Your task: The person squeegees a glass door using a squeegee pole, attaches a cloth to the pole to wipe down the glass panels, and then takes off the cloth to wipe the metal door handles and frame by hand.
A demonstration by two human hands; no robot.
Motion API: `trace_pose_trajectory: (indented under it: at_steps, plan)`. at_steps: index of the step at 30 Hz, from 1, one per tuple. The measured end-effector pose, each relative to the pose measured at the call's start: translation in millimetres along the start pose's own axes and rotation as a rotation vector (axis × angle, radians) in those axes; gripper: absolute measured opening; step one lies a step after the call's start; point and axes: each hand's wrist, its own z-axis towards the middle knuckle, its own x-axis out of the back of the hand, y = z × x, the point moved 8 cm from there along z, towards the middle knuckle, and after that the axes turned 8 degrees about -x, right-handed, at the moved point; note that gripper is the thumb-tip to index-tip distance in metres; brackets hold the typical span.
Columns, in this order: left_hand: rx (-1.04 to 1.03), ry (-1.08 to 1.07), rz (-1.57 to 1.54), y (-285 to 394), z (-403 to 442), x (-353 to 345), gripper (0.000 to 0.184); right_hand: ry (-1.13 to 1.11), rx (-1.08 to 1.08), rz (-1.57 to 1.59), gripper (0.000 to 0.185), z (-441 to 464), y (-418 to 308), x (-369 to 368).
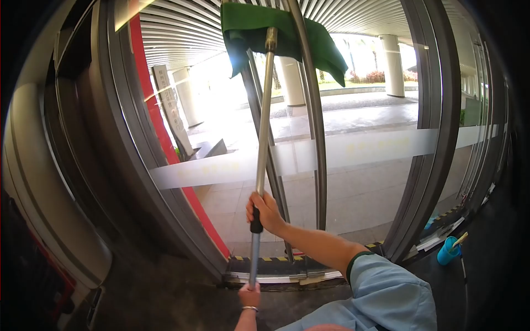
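A long metal pole [264, 127] rises steeply in front of a glass door [353, 193]. Draped over its top end is a green cloth [256, 25], spread across the upper glass and the door frame. My right hand [266, 212] wraps round the pole at its black grip, with the arm reaching in from the right. Lower down, my left hand [249, 296] is closed round the bottom part of the pole. A bracelet [250, 308] circles the left wrist.
A blue bucket [448, 251] with something pale sticking out stands on the floor at right. Tall metal handles [320, 182] run down the door. A frosted band [353, 151] crosses the glass. Dark frame posts [425, 176] flank it. Yellow-black striped tape [276, 259] lines the threshold.
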Motion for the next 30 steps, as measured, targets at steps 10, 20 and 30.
trace_pose_trajectory:
  at_steps: [10, 20, 30]
  plan:
    - [0.014, 0.174, 0.18, 48.4, 78.2, 89.0, 0.024, 0.102, 0.128, -0.088, 0.025, 72.1, -48.2, -53.4]
    - [0.06, 0.244, 0.097, 41.7, 10.5, 37.6, 0.023, -0.059, 0.006, -0.076, 0.024, 48.9, -17.7, -44.7]
    - [-0.043, -0.061, -0.219, 94.9, 76.7, -35.9, 0.041, 0.208, 0.142, -0.379, 0.029, 96.3, -94.5, -12.1]
